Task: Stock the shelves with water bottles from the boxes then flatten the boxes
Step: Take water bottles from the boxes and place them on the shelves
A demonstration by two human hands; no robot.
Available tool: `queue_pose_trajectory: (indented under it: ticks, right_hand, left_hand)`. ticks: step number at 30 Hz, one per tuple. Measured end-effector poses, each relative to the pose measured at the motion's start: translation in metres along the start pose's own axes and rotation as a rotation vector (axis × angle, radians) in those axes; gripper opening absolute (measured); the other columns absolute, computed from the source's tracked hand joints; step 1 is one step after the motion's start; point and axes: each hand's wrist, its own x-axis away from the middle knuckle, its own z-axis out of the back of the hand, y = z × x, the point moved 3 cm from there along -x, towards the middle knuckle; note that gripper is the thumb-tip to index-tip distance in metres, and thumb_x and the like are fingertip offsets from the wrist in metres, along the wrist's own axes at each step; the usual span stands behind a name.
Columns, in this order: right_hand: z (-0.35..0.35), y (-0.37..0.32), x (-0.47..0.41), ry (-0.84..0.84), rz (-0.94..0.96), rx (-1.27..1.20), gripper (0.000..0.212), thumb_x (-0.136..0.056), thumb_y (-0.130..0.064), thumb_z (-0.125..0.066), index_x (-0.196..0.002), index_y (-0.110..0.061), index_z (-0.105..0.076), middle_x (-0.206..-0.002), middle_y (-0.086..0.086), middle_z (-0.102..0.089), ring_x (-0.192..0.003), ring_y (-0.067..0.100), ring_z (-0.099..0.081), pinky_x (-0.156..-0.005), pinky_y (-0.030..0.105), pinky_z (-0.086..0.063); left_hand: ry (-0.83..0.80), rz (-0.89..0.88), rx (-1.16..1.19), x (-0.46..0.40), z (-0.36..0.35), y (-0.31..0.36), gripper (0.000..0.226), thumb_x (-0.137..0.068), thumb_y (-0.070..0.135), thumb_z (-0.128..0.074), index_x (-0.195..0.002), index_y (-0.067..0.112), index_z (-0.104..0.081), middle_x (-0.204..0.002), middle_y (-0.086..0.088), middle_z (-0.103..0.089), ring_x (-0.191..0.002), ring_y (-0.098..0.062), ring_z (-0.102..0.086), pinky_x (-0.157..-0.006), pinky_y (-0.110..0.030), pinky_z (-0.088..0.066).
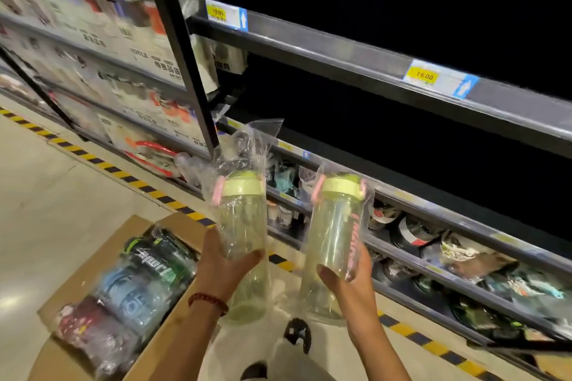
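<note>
Bare forearms without sleeves, red beaded bracelet (208,303) on left wrist, black-and-white shoe (297,334)

There is one view only, from a wide-angle camera worn on the person's head, so no second view shares any of the scene. It looks forward and steeply down, tilted so that the shelf rails (365,62) run slanting from upper left to lower right. Both forearms enter from the bottom edge, and the left hand (223,266) and right hand (346,278) sit close below the lens, near the middle. The cardboard box (93,260) lies on the floor (46,210) at lower left. Straight lines bend toward the frame edges.
</note>
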Motion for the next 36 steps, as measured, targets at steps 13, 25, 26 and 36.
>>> queue_pose_trajectory:
  ticks: [13, 25, 26, 36]
  right_hand:
    - [-0.025, -0.028, -0.17, 0.019, 0.097, 0.018, 0.114, -0.031, -0.065, -0.082, -0.131, -0.051, -0.028, -0.105, -0.051, -0.04, -0.089, -0.035, -0.042, -0.078, 0.008, -0.045]
    - [-0.039, -0.038, -0.283, 0.166, 0.228, 0.069, 0.08, -0.071, -0.037, -0.073, -0.141, -0.028, -0.036, -0.141, -0.016, -0.041, -0.131, 0.0, -0.038, -0.104, 0.027, -0.039]
    - [-0.039, -0.041, -0.287, 0.183, 0.219, 0.067, 0.081, -0.066, -0.044, -0.072, -0.137, -0.025, -0.04, -0.141, -0.006, -0.045, -0.131, 0.012, -0.042, -0.105, 0.036, -0.04]
    - [-0.039, -0.04, -0.322, 0.482, 0.2, -0.095, 0.038, -0.08, -0.03, -0.073, -0.101, -0.021, -0.043, -0.109, 0.001, -0.052, -0.106, 0.017, -0.054, -0.083, 0.034, -0.048]
  left_hand:
    - [-0.088, -0.092, 0.081, -0.168, -0.049, 0.046, 0.075, -0.053, 0.029, -0.087, -0.118, 0.016, -0.052, -0.102, 0.003, -0.064, -0.087, -0.004, -0.064, -0.056, -0.011, -0.048]
    - [-0.351, -0.069, 0.242, -0.285, -0.082, 0.095, 0.065, -0.062, 0.034, -0.084, -0.118, 0.018, -0.055, -0.105, -0.003, -0.068, -0.088, -0.011, -0.068, -0.068, -0.026, -0.054]
    - [-0.366, -0.059, 0.239, -0.292, -0.084, 0.101, 0.077, -0.055, 0.043, -0.085, -0.12, 0.019, -0.053, -0.111, -0.002, -0.066, -0.097, -0.014, -0.066, -0.078, -0.031, -0.054]
    - [-0.307, -0.096, 0.272, -0.337, -0.106, 0.142, 0.095, -0.044, 0.047, -0.08, -0.124, 0.007, -0.047, -0.121, -0.012, -0.057, -0.111, -0.027, -0.058, -0.097, -0.047, -0.047]
